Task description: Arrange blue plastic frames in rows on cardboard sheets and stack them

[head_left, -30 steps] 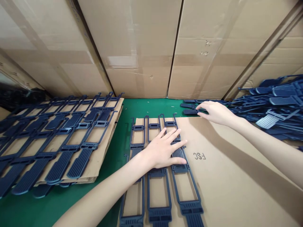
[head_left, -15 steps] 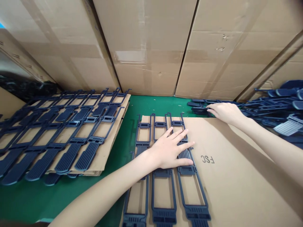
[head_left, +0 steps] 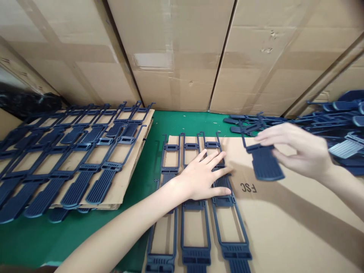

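My left hand lies flat with fingers spread on a row of dark blue plastic frames laid side by side on a brown cardboard sheet. My right hand is pinched on one more dark blue plastic part, held in the air above the sheet's far right area, ribbed paddle end toward me. The part is a little blurred by motion.
A heap of the same blue parts lies at the far right. On the left, another cardboard sheet carries several rows of them. Tall cardboard boxes wall off the back. The table is green.
My right hand has lifted a blue part out of the heap at the back right and brought it toward me over the cardboard. My left hand has stayed pressed on the row.
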Demonstrator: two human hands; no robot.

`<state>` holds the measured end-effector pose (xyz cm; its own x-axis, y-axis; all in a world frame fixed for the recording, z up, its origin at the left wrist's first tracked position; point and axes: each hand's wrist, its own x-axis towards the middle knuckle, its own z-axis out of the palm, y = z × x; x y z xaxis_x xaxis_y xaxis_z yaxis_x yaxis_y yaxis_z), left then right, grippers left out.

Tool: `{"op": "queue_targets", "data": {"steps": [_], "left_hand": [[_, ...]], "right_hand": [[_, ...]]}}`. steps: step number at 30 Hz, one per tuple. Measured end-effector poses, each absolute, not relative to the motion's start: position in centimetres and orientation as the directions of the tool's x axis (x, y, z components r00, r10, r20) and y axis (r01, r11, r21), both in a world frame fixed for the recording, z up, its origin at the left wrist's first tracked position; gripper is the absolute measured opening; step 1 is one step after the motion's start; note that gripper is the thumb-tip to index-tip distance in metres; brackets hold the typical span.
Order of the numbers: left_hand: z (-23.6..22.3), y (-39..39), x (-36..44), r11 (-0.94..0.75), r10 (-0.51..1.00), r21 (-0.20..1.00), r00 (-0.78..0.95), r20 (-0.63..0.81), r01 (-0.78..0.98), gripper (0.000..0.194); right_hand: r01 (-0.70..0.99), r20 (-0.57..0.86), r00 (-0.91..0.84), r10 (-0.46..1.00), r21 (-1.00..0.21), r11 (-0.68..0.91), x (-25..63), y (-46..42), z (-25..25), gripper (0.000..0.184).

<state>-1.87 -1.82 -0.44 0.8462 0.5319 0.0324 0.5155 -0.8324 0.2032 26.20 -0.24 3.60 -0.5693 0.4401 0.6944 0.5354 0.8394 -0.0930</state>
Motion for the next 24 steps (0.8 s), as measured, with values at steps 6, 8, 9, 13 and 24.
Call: {"op": "queue_targets", "data": {"steps": [6, 8, 9, 13, 24], "left_hand": [[-0.6, -1.7, -1.9, -0.831, 0.534, 0.203, 0.845, 0.025, 0.519, 0.068], [-0.6, -1.6, -1.9, -0.831, 0.533, 0.202, 0.846, 0.022, 0.518, 0.067], [-0.6, -1.6, -1.9, -0.831, 0.533, 0.201, 0.846, 0.018, 0.519, 0.067], [-0.5, -1.5, -1.9, -0.831, 0.532, 0.201, 0.847, 0.013, 0.518, 0.067], [-0.3, -1.5, -1.9, -0.837, 0.524, 0.187, 0.852, 0.003, 0.514, 0.069]], "right_hand": [[0.555, 0.542, -0.609, 0.579, -0.230, 0.800, 29.3, -2.6, -1.1, 0.033], [0.570, 0.486, -0.619, 0.617, -0.262, 0.779, 30.5, -2.8, -1.6, 0.034], [0.588, 0.459, -0.618, 0.638, -0.268, 0.763, 30.9, -2.8, -1.6, 0.033], [0.670, 0.442, -0.555, 0.705, -0.266, 0.694, 30.3, -2.5, -1.3, 0.021], [0.597, 0.419, -0.653, 0.632, -0.229, 0.769, 26.2, -2.1, -1.8, 0.013]]}}
